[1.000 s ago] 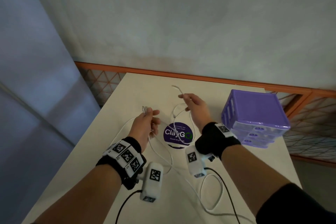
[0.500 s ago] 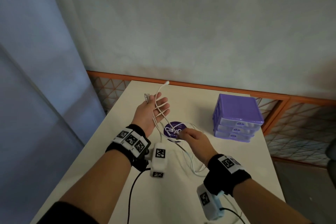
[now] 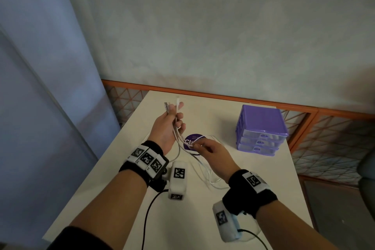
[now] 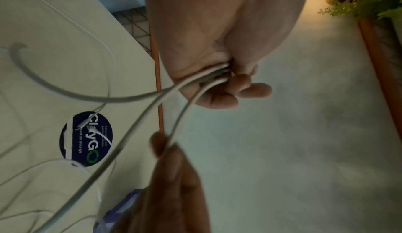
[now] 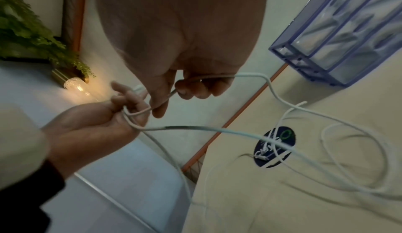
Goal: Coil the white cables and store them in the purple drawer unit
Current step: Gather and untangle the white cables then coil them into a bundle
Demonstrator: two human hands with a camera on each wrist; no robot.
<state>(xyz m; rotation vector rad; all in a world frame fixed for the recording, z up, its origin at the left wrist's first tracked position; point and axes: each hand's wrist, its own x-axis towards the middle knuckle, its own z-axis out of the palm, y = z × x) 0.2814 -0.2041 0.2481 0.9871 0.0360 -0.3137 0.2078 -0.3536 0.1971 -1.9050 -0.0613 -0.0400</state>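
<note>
Left hand [image 3: 166, 128] raised above the table [image 3: 125, 168], fingers curled round several strands of white cable [image 4: 139, 97], plug ends poking up. Right hand [image 3: 213, 154] pinches one strand just beside it. Loose loops trail across a round dark-blue sticker [image 3: 189, 140]. Purple drawer unit [image 3: 261, 128], three translucent drawers closed, stands far right. Orange mesh railing [image 3: 223, 97] behind; pale plaster wall.
</note>
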